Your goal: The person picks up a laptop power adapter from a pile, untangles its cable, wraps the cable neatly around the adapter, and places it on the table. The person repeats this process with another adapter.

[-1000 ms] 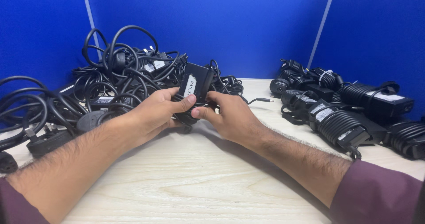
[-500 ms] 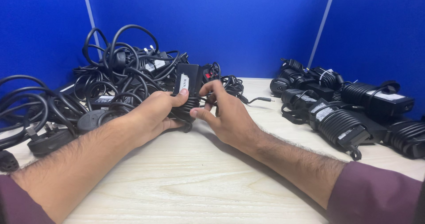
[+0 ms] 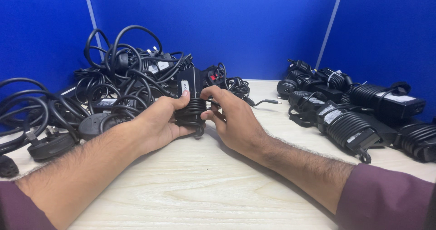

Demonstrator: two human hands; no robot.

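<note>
My left hand [image 3: 160,123] grips a black power adapter [image 3: 190,85] that stands on end on the pale wooden table [image 3: 204,189]. Black cable [image 3: 191,113] is wound in tight turns around its lower part. My right hand [image 3: 232,118] holds the same adapter from the right, with fingers curled on the cable coil. A plug with a red patch [image 3: 213,75] shows just behind the adapter.
A tangled heap of black adapters and loose cables [image 3: 113,80] fills the back left. Neatly wound adapters [image 3: 345,121] lie in a group at the right. Blue partition walls [image 3: 218,25] close off the back and sides.
The adapter has turned from flat and tilted to standing on end. More cable now sits wound around it, and both hands have shifted lower onto the coil.
</note>
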